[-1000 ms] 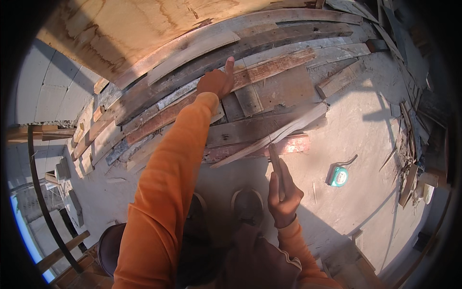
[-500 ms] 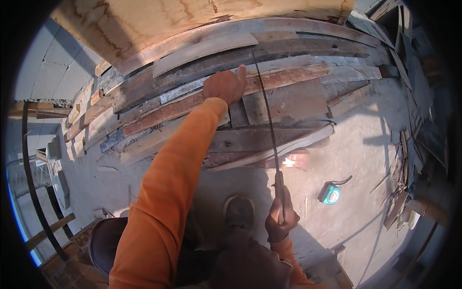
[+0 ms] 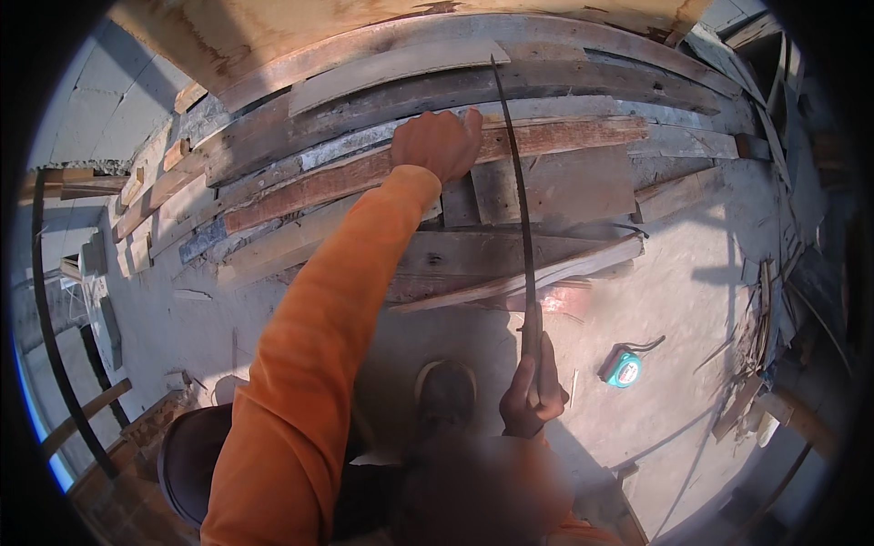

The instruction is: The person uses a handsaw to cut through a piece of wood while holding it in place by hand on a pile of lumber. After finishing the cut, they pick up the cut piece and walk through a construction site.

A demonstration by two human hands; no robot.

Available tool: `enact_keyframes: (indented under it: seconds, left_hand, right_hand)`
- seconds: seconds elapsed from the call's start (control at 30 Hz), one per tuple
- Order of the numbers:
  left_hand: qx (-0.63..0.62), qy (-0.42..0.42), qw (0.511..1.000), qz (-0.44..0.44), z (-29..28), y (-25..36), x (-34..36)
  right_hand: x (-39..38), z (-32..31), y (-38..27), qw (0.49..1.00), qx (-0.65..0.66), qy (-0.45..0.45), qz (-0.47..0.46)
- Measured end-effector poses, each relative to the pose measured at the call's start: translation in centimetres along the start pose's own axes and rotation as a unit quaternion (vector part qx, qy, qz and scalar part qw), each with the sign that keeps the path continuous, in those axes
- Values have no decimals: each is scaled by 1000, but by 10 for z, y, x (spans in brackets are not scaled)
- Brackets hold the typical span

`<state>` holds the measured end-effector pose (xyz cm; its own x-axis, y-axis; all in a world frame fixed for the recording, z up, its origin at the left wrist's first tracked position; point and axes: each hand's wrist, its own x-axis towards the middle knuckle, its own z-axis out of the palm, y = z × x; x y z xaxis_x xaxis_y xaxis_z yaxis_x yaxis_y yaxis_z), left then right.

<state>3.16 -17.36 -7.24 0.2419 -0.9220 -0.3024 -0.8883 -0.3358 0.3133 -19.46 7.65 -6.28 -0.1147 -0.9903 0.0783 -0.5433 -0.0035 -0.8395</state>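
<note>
My right hand (image 3: 532,397) is wrapped around the wooden handle of a handsaw (image 3: 521,182). Its long, dark, narrow blade points away from me and crosses a reddish-brown wooden plank (image 3: 575,136). Just left of the blade, my left hand (image 3: 435,144) is closed over the same plank, thumb sticking up toward the saw. That plank lies across other boards, among them a dark beam (image 3: 619,80) behind it and a wide flat board (image 3: 572,187) on its near side. The exact contact between blade and wood is too fine to make out.
A teal tape measure (image 3: 625,369) lies on the concrete floor (image 3: 665,309) to the right. A plywood panel (image 3: 300,36) stands at the far side. Scrap wood (image 3: 763,318) is heaped along the right. My shoe (image 3: 446,396) shows below the boards.
The saw has slid forward, its tip now farther out past the dark beam. My right hand has moved with it; my left hand keeps its hold on the plank. The view has shifted slightly.
</note>
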Motion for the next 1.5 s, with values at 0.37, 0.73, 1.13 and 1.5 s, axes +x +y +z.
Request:
enact_keyframes:
  seconds: [0.37, 0.73, 1.13, 1.5]
  left_hand:
    - [42, -21, 997, 55, 3, -15, 10]
    - [56, -20, 997, 48, 4, -13, 8]
    - [60, 17, 996, 65, 8, -15, 7]
    - [55, 33, 996, 61, 12, -17, 6]
  right_hand:
    - [31, 16, -7, 995, -33, 30, -88]
    - [0, -2, -8, 999, -19, 20, -38]
    - [-14, -2, 12, 995, -34, 49, -83]
    - [28, 16, -6, 999, -17, 17, -45]
